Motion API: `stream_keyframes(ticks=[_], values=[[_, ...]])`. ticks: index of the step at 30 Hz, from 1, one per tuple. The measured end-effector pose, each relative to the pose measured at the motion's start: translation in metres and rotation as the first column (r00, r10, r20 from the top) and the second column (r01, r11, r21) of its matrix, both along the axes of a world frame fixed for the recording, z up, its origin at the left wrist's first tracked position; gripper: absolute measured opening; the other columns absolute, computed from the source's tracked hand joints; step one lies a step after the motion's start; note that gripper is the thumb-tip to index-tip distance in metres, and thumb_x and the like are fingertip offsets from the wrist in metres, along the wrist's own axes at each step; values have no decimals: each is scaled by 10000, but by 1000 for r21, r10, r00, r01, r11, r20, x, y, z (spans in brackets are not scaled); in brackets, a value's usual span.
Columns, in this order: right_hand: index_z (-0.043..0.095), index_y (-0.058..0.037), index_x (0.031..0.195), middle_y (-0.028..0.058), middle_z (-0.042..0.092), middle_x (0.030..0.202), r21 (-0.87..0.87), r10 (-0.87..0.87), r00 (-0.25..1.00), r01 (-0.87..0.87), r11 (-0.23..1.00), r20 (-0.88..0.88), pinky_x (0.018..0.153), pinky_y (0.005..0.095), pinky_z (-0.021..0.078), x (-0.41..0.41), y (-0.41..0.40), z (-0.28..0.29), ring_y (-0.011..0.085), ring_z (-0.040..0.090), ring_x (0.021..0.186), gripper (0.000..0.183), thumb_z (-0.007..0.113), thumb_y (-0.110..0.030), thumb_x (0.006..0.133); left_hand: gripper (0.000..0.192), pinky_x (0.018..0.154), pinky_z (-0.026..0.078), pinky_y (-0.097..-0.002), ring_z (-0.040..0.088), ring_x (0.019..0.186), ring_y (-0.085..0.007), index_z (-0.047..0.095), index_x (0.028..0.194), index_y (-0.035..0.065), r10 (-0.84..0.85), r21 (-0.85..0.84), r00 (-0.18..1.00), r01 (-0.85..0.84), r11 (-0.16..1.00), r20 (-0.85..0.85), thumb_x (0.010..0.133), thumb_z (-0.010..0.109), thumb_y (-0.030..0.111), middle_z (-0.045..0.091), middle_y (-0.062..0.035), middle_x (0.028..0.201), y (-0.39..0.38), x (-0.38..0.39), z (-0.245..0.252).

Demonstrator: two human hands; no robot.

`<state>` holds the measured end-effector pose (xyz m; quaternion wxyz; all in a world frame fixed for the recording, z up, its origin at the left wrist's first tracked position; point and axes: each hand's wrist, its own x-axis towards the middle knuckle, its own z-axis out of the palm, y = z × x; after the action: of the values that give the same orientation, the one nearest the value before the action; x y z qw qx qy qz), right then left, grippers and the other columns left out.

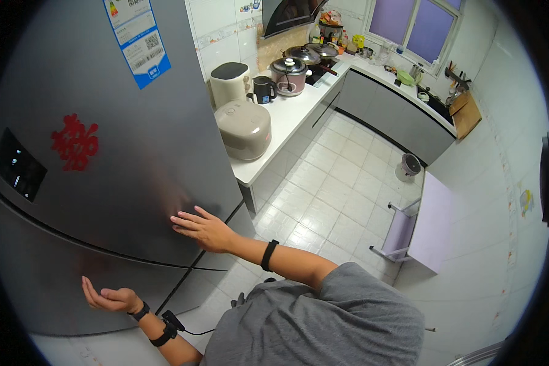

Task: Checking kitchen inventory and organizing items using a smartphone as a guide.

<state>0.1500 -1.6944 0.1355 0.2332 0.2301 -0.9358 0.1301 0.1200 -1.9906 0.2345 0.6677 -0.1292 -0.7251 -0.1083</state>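
My right hand [206, 231] rests with spread fingers on or very close to the grey refrigerator door [132, 183], near its right edge and above the seam between the upper and lower doors. Lower in the view, my left hand [114, 299] is in front of the lower door [55, 274], its fingers together and slightly curled, holding nothing. On the upper door are a red paper-cut decoration [75, 142], a lit control panel [19, 165] and a blue and white label [139, 41]. A wired black device [171, 322] is strapped to my left forearm.
On the white counter [297, 110] stand a rice cooker [244, 128], an air fryer [231, 82], a kettle [264, 89], a pink-grey cooker [289, 78] and lidded pans [304, 55]. A folding table [430, 219] leans by the right wall, near a bin [408, 168].
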Motion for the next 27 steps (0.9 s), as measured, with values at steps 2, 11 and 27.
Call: stream_keyframes(ticks=[2,11,27], values=[[427,-149,1415,77,254,1555,73,64,997,-61,995,-31,1160,429,236,-7,8,-4,244,259,1429,737,699,-158,730,335,846,471,-403,605,915,-300,593,1018,-88,-213,80,976,215,973,-36,953,342,123,620,-214,1020,37,19,7],[587,-93,1213,163,554,1197,-613,-298,949,296,732,103,929,397,470,88,190,6,348,552,1095,489,661,-2,739,309,755,479,-346,513,929,-241,575,1135,73,-298,566,-952,207,-798,-72,1012,383,282,581,-140,975,331,92,100],[553,-49,1228,147,535,1186,-416,-762,292,909,34,578,892,363,475,356,504,-77,300,583,1036,410,640,-71,828,442,699,479,-322,631,765,-237,658,829,-17,283,452,-747,-610,-651,-602,965,339,257,659,-215,980,666,184,107]])
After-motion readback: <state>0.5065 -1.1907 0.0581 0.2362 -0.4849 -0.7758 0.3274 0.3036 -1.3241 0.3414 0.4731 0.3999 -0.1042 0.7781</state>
